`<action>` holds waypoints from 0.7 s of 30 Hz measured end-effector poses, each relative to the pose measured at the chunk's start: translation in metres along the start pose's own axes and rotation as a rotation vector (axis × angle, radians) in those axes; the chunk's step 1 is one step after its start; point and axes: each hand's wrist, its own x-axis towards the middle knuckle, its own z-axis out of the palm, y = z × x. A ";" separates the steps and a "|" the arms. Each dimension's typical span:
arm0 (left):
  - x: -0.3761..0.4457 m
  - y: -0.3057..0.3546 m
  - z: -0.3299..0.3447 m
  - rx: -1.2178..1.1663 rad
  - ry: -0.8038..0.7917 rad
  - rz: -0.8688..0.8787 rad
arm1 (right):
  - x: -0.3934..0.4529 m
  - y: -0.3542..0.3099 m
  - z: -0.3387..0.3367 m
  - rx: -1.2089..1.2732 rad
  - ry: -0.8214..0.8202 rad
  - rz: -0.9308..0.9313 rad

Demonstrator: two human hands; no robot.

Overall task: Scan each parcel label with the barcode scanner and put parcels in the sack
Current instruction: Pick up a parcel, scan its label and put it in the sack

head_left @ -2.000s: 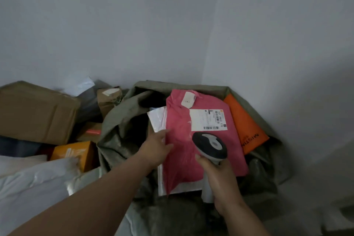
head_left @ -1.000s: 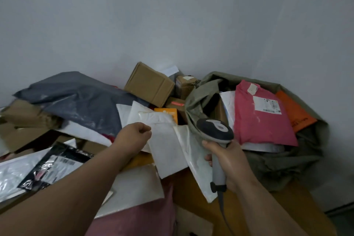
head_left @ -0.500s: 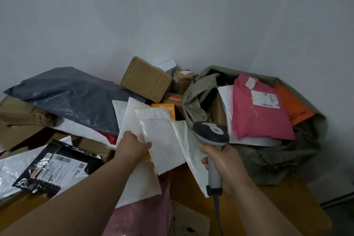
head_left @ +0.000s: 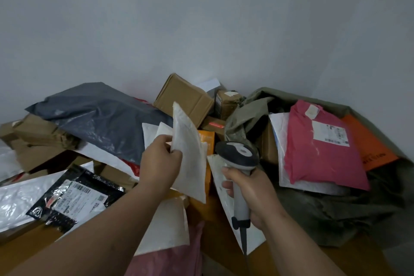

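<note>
Left hand (head_left: 160, 163) pinches a white mailer (head_left: 190, 154) at frame centre, tilted upright. Right hand (head_left: 251, 192) grips the barcode scanner (head_left: 238, 159) beside it.

Lighting: dim, soft, cool; source not visible. Wall (head_left: 201, 18) an even grey, darkening towards the upper corners. Shadows: diffuse, deepest in the folds of the sack (head_left: 336, 208) and between stacked parcels. Glare: faint sheen on the grey poly mailer (head_left: 94, 116) and the black glossy bag (head_left: 74, 195). Sharpness: slightly soft overall; label print unreadable. Distortion: wide-angle stretching at the frame edges, forearms enlarged along the bottom.
</note>
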 end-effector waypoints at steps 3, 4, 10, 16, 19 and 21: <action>-0.007 0.017 -0.022 0.022 0.028 0.153 | -0.011 -0.019 0.020 0.101 0.002 -0.019; -0.012 0.020 -0.028 0.035 0.017 0.214 | -0.016 -0.026 0.028 0.136 0.005 -0.021; -0.047 0.019 -0.056 -0.004 -0.204 0.511 | -0.056 -0.045 0.068 0.262 0.061 -0.186; -0.075 0.000 -0.104 -0.207 -0.535 0.576 | -0.100 -0.038 0.097 0.388 0.107 -0.266; -0.075 -0.017 -0.129 -0.258 -0.373 0.499 | -0.124 -0.030 0.105 0.434 0.142 -0.237; -0.062 -0.033 -0.142 -0.213 -0.153 0.369 | -0.142 -0.025 0.112 0.459 0.162 -0.222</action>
